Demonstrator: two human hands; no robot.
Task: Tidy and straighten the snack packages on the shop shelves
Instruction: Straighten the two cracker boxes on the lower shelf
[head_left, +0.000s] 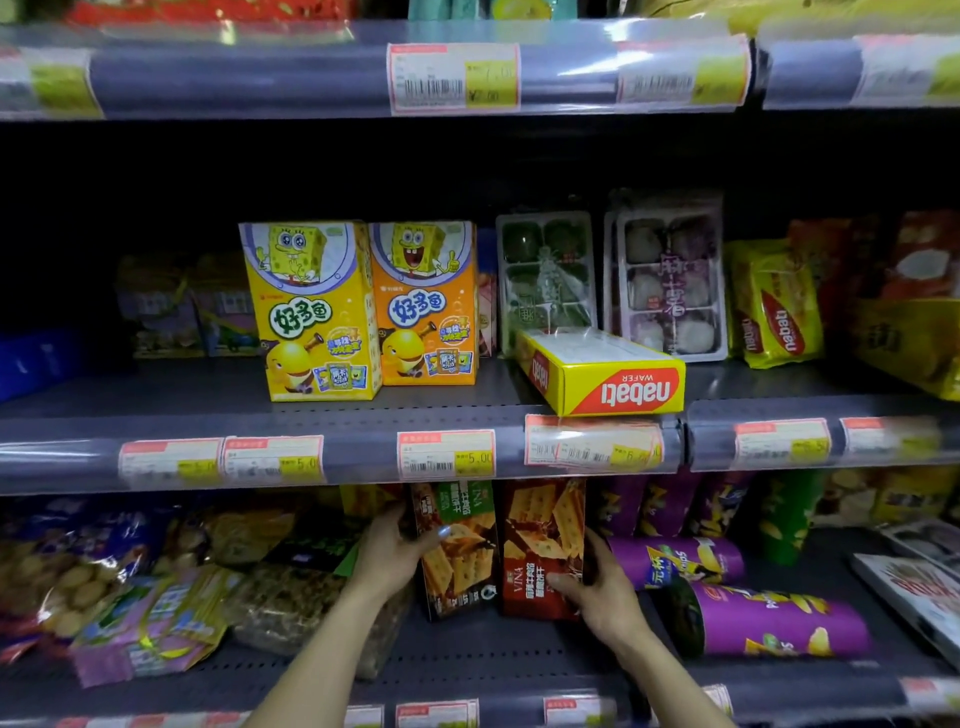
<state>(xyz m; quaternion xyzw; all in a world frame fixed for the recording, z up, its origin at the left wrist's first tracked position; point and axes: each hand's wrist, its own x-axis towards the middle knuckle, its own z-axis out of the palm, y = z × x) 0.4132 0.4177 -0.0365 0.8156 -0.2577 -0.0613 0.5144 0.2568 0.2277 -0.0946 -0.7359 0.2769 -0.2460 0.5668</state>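
Observation:
On the lower shelf two cracker boxes stand side by side. The brown and green box (460, 561) leans slightly left, and my left hand (392, 553) grips its left edge, thumb across the front. My right hand (597, 587) holds the right lower corner of the red cracker box (540, 540). On the middle shelf a yellow Nabati wafer box (597, 374) lies flat and askew at the shelf's front edge. Two cartoon fish-cracker boxes, one yellow (311, 312) and one orange (426, 306), stand upright to its left.
Purple snack cans (769, 618) lie on their sides right of the red box, with others upright behind. Loose snack bags (150, 613) are heaped at lower left. Mochi trays (670, 280) and yellow Nabati bags (779, 306) stand on the middle shelf. Price-tag rails (447, 457) front each shelf.

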